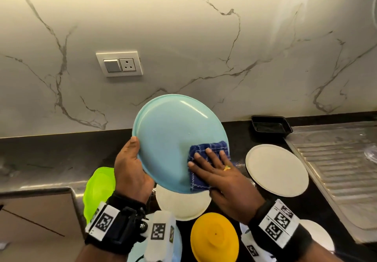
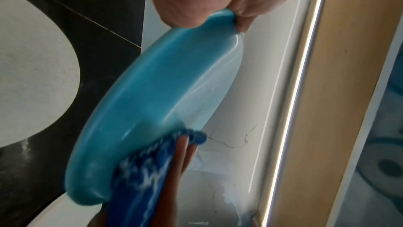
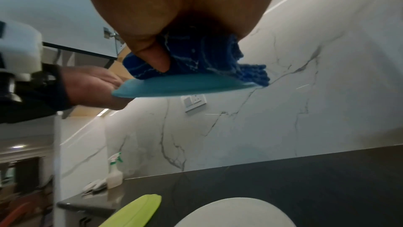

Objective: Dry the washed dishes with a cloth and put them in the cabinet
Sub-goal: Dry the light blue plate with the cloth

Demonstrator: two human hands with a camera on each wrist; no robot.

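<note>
**Blue plate held over the bench, cloth pressed to its lower right rim**

The left hand point(image 1: 130, 172) has its grip clenched on the left edge of the light blue plate point(image 1: 173, 139), thumb on the face, fingers curled behind the rim; the left wrist view shows the rim pinched between thumb and fingers. The plate is round, smooth and glossy, pale turquoise, with a shallow raised rim and a highlight streak near its top edge. It is held up in the air, tilted with its face toward the person, above the black bench point(image 1: 51, 155) and in front of the marbled wall.

Opposite that grip, on the plate's lower right, the right hand point(image 1: 222, 176) presses a folded dark blue cloth point(image 1: 204, 151) with thin white check lines onto the face. The fingers lie spread and fairly straight on top; the right wrist view shows the thumb tucked under, so the cloth wraps the rim and this grip pinches cloth and plate together.

Below the held plate, a white plate point(image 1: 183, 204) lies on the bench, with a lime green plate point(image 1: 98, 188) under the left wrist, a yellow dish point(image 1: 214, 239) nearer the person, and another white plate point(image 1: 277, 170) right of the cloth hand. A black tray point(image 1: 271, 127) sits by the wall.
</note>
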